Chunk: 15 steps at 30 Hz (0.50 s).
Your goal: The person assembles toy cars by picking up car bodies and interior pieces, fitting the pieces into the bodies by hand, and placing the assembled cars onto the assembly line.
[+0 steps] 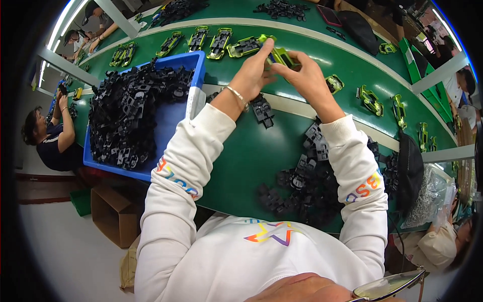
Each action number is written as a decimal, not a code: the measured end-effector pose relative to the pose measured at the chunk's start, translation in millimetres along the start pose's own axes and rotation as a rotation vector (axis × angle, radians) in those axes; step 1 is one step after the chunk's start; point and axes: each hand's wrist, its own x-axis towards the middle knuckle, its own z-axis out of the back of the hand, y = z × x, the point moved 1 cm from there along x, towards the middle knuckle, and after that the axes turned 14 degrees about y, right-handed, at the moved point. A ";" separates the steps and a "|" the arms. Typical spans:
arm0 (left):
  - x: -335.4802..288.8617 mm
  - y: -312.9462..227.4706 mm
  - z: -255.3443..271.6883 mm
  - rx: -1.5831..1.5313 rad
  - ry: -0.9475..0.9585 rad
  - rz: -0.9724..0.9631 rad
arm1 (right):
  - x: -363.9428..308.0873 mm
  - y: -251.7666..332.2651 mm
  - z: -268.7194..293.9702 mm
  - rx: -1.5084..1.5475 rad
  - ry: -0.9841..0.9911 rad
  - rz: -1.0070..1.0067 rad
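Observation:
A bright green toy car body is held up over the far part of the bench, between my two hands. My right hand grips it from the right, with thumb and fingers on its sides. My left hand closes on its left end, thumb raised along the edge; its fingers are partly blurred. Just behind my left hand lies a green car body with a black insert. Below my hands, a black plastic car interior rests on the green bench.
At left stands a blue bin heaped with black plastic parts. Loose black parts lie under my right forearm. Green car bodies line the far strip. A black bag sits at right. Another person works at far left.

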 end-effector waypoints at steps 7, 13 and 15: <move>-81.6 -13.5 -4.9 -0.205 -0.283 -0.348 | -31.7 -0.5 -36.5 0.177 0.039 0.172; -135.4 11.8 7.8 -0.319 -0.169 -0.281 | -77.9 -10.4 -79.2 -0.592 0.199 0.127; -143.5 25.3 11.4 -0.414 -0.116 -0.233 | -82.2 -9.1 -74.9 -0.551 0.275 0.126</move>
